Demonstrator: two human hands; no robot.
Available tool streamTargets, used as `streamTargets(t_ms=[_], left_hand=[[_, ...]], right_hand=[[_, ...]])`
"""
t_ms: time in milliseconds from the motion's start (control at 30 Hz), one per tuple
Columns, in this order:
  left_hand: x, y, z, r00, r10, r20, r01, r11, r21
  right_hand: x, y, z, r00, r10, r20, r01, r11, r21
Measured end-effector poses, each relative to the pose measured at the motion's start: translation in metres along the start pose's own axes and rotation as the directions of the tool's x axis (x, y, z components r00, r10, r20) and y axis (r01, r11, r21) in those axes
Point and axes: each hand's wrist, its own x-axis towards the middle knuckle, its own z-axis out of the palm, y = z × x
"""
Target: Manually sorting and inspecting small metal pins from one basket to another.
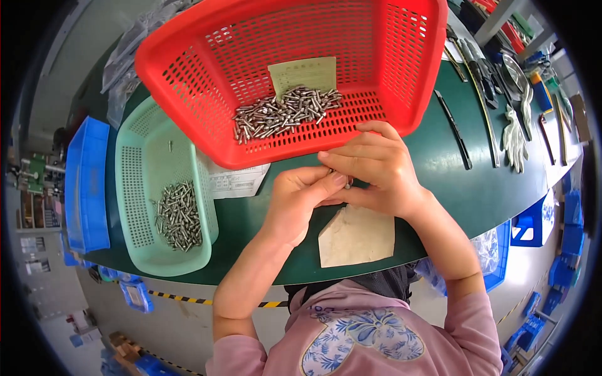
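Fingertips of my left hand [300, 195] and my right hand [384, 168] meet over the green table, just in front of the red basket. Both hands are closed in a pinch around a small metal pin [348, 184]; only bits of it show between the fingers. Beyond them, the red plastic basket [210, 135] holds a pile of similar small metal pins [285, 113] and a yellowish paper slip [303, 75]. To the left is a pale green basket [135, 188] with another heap of metal pins [179, 215]. A beige cloth or paper sheet [357, 237] lies below my right hand.
A blue bin [88, 185] stands at the table's left edge, beside crumpled clear plastic bags [122, 81]. A printed sheet [237, 182] sticks out from under the red basket. On the right lie a black pen-like tool [453, 128], white gloves [515, 141] and several hand tools.
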Motion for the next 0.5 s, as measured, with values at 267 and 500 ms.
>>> streamTargets(t_ms=[267, 500], left_hand=[[-0.003, 0.0, -0.002, 0.987, -0.052, 0.152, 0.079, 0.981, -0.176], [-0.005, 0.016, 0.0, 0.968, -0.045, 0.247, 0.152, 0.889, -0.433]], right_hand=[[-0.002, 0.004, 0.0, 0.997, -0.063, -0.033, 0.064, 0.997, 0.047], [0.0, 0.005, -0.005, 0.998, 0.024, -0.05, -0.018, 0.991, 0.134]])
